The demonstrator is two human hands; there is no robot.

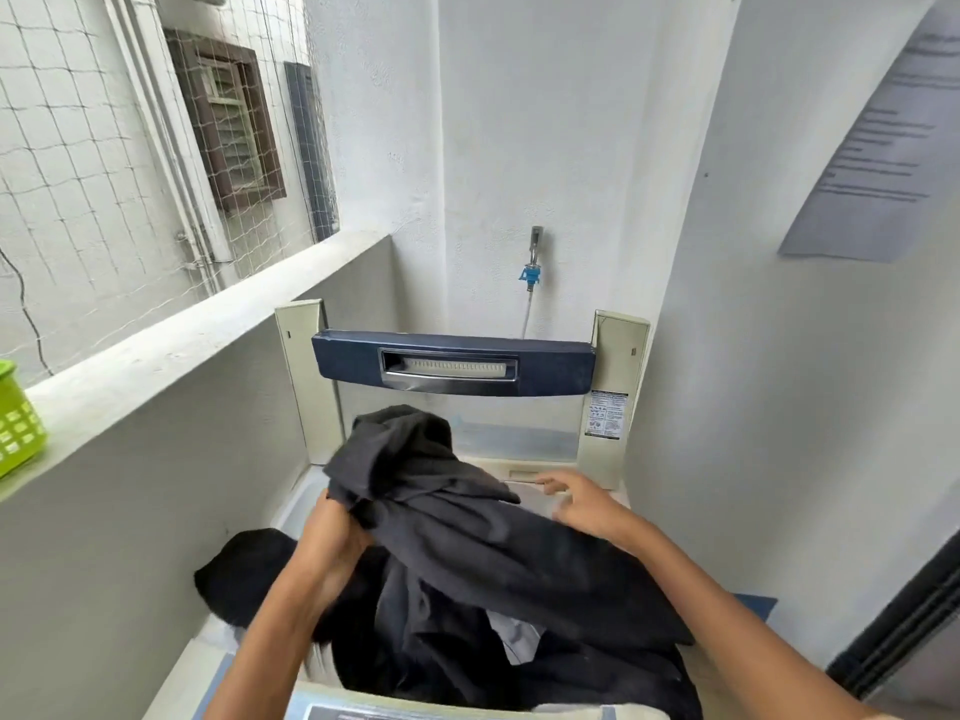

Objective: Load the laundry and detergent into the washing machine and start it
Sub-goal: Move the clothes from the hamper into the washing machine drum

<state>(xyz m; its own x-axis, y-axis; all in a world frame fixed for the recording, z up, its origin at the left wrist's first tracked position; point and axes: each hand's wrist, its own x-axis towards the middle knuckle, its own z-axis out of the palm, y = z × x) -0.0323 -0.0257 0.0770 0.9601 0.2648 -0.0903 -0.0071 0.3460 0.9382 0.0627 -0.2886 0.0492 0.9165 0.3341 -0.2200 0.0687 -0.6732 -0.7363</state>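
A top-loading washing machine [613, 407] stands in a narrow alcove with its lid [452, 363] folded upright at the back. Dark clothes [447, 641] fill the tub opening and spill over its left edge. My left hand [332, 532] grips a dark grey garment [467, 522] and holds it bunched above the tub. That garment drapes across my right forearm. My right hand [582, 504] hovers with fingers spread over the machine's back right rim, holding nothing. No detergent is in view.
A concrete ledge [197, 335] runs along the left, with a green plastic basket [18, 418] at its near end. A tap with a blue hose connector [531, 275] sits on the back wall. White walls close in at the right, with a dark door frame [904, 631].
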